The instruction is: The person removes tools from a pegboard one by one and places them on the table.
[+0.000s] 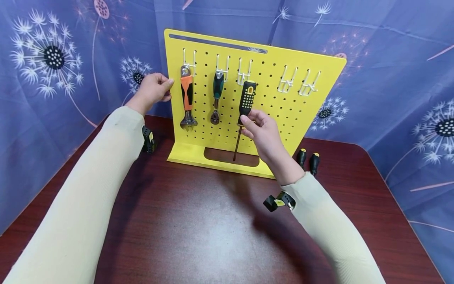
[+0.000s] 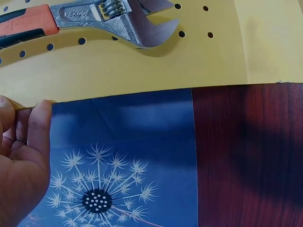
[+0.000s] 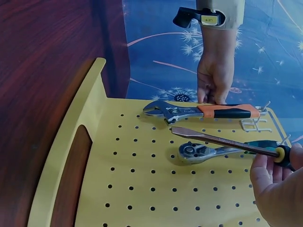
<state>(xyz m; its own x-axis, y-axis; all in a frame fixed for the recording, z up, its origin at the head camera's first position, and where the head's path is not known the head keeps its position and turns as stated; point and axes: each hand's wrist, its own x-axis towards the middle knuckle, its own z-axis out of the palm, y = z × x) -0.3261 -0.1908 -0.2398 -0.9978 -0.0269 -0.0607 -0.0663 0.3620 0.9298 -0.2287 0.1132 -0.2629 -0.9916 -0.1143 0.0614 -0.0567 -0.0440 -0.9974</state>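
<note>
Grips a black-and-yellow screwdriver [image 1: 247, 98] in the right hand [image 1: 264, 136], with thumb and fingers clamped round the lower handle and the shaft pointing down, in front of the yellow pegboard [image 1: 283, 106]. Covers part of the third wire hook [image 1: 244, 74] with the handle; cannot tell about contact between the two. Pinches the board's left edge between thumb and fingers of the left hand [image 1: 152, 90], just beside an orange-and-black adjustable wrench [image 1: 186, 94] on the first hook. Next along, on the second hook, a green-and-black ratchet [image 1: 218, 85], head down; farther right, a fourth hook [image 1: 285, 82] and a fifth hook [image 1: 309, 87]. Underneath, a dark red table [image 1: 198, 221]; behind, a blue dandelion curtain [image 1: 227, 19].

Visible in the head view alone: two more screwdrivers [image 1: 314, 162] by the board's right side, partly hidden behind the right forearm and its pale sleeve [image 1: 337, 221]. Clear only from the right wrist: a flat blade tip [image 3: 180, 131] (plus lettering along the shaft, too small to read), with the shaft crossing in front of the ratchet. Closest from the left wrist: the wrench's adjusting screw [image 2: 112, 8] and stamped marks.
</note>
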